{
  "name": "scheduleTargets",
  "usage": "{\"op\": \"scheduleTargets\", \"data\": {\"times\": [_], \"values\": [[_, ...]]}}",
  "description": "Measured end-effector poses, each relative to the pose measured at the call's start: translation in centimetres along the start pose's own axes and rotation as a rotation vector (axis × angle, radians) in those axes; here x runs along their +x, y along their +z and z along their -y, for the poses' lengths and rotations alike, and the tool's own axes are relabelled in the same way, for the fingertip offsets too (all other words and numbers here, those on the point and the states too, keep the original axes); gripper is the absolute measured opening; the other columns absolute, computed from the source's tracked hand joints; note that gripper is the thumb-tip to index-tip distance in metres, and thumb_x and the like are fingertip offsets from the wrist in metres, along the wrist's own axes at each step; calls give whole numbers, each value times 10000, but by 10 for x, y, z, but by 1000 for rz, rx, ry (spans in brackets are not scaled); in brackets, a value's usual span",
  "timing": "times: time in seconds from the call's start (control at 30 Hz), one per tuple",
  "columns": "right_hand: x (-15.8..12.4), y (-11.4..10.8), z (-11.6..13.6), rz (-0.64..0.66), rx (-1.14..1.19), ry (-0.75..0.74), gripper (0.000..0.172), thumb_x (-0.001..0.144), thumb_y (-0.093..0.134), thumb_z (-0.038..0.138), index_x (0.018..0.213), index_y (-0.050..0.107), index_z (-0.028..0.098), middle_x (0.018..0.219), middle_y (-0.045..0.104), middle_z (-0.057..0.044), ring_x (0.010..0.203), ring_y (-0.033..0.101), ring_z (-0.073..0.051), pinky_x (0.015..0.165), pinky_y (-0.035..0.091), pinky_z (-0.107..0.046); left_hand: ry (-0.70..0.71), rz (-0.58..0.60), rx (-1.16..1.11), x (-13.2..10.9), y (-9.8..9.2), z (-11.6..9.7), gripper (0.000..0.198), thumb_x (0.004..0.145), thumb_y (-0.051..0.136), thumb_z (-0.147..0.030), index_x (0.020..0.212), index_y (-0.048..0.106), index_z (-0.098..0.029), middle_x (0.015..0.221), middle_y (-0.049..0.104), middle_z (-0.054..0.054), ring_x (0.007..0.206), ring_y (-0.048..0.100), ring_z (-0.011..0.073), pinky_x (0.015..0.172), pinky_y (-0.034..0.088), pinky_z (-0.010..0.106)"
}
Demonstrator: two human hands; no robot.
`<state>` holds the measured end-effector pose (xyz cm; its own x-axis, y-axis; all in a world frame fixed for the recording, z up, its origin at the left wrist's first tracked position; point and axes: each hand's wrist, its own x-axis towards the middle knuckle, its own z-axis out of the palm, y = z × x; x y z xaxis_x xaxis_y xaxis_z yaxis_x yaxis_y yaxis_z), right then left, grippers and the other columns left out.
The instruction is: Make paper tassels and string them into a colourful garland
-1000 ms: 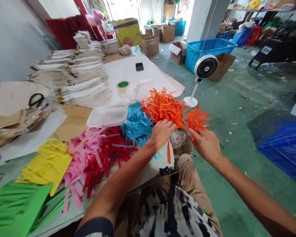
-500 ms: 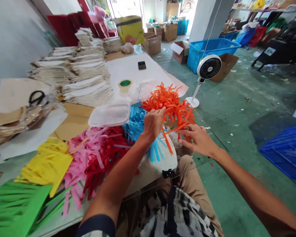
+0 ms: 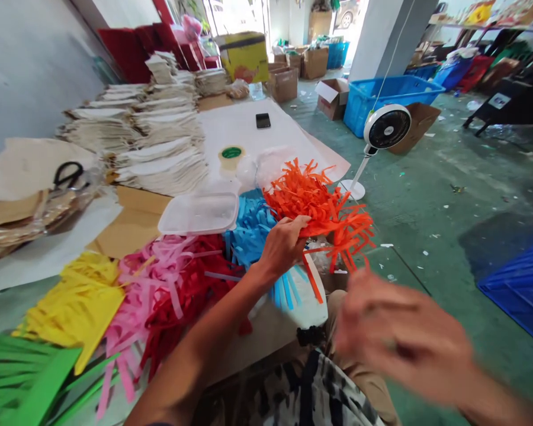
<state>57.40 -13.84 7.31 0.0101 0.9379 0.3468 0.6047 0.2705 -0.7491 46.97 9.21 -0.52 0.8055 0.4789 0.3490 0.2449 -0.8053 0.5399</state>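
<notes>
My left hand (image 3: 286, 245) is closed on a bunch of orange fringed paper strips (image 3: 308, 198) at the table's right end. The strips spread beyond its fingers and hang over the edge. My right hand (image 3: 400, 331) is raised close to the camera, to the right of the strips. Motion smears its fingers, and whether they hold anything is unclear. An orange strip end shows just above its fingertips. Blue strips (image 3: 251, 219) lie beside my left hand, some hanging under its wrist.
Along the table lie red (image 3: 182, 296), pink (image 3: 135, 296), yellow (image 3: 73, 296) and green fringed paper (image 3: 22, 373). A clear plastic lid or tray (image 3: 198, 213), a tape roll (image 3: 231, 155), a phone (image 3: 263, 120) and stacked off-white sheets (image 3: 160, 148) sit behind. A fan (image 3: 387, 127) stands at right.
My right hand has left the orange strips and moved down and right, toward the camera. My left hand stays on the strips, which now extend farther right. The view has shifted slightly.
</notes>
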Motion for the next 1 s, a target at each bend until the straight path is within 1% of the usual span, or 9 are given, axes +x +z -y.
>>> {"op": "scheduleTargets", "data": {"times": [0.07,0.1,0.2,0.3,0.4,0.5,0.6,0.73,1.0], "values": [[33,4,-34,-173,-292,-58,130,1008,677,328,996,806,320,1055,782,-56,941,706,-234,832,520,-404,13,-8,-31,0,-2,1,499,885,638,-62,1371,617,-172,1204,795,79,1132,692,271,996,561,402],[47,6,-52,-185,-435,-44,150,1020,660,337,1049,799,289,1100,775,-83,1000,692,-263,858,495,-425,16,-15,-40,0,-2,1,519,876,630,-41,1379,602,-166,1202,791,86,1143,692,270,1000,562,399],[73,16,-93,-75,-759,-20,279,1068,565,320,1255,761,253,1180,758,-130,1039,657,-297,852,433,-442,24,-21,-72,-2,-3,3,536,884,619,-32,1401,569,-165,1209,779,102,1171,693,274,1014,565,411],[79,22,-112,8,-872,-54,302,1084,510,266,1234,772,273,1177,761,-117,998,639,-285,840,396,-441,39,-10,-131,-3,-3,7,595,856,624,-6,1420,546,-176,1239,767,101,1185,699,272,1044,563,424],[79,21,-118,-57,-768,-68,253,1064,541,276,1064,794,266,1074,756,-92,932,632,-259,807,401,-416,58,-41,-146,-3,-3,12,612,818,624,28,1394,566,-173,1330,731,114,1227,684,270,1081,553,438],[82,15,-122,-156,-537,-23,190,1027,611,298,956,775,234,986,721,-79,880,641,-229,768,445,-372,94,-89,-121,-2,-4,14,550,833,652,7,1349,601,-178,1381,702,118,1281,645,279,1123,527,468],[88,8,-123,-213,-348,25,134,981,705,341,937,768,231,970,708,-61,859,651,-209,760,478,-347,133,-174,-159,-2,-10,11,461,857,687,-37,1288,632,-188,1328,697,119,1291,617,268,1129,518,458],[96,1,-122,-266,-269,48,211,941,767,440,890,776,235,927,715,-53,819,641,-205,730,476,-347,147,-315,-268,-2,-18,6,267,878,649,-45,1090,674,-207,1146,711,85,1163,651,219,1026,556,386],[99,-3,-125,-233,-250,-17,188,975,729,436,951,814,270,989,762,-55,895,708,-219,810,531,-372,104,-262,-210,7,-18,13,98,965,639,-126,991,697,-200,1008,758,58,1000,688,194,926,553,336]]}}
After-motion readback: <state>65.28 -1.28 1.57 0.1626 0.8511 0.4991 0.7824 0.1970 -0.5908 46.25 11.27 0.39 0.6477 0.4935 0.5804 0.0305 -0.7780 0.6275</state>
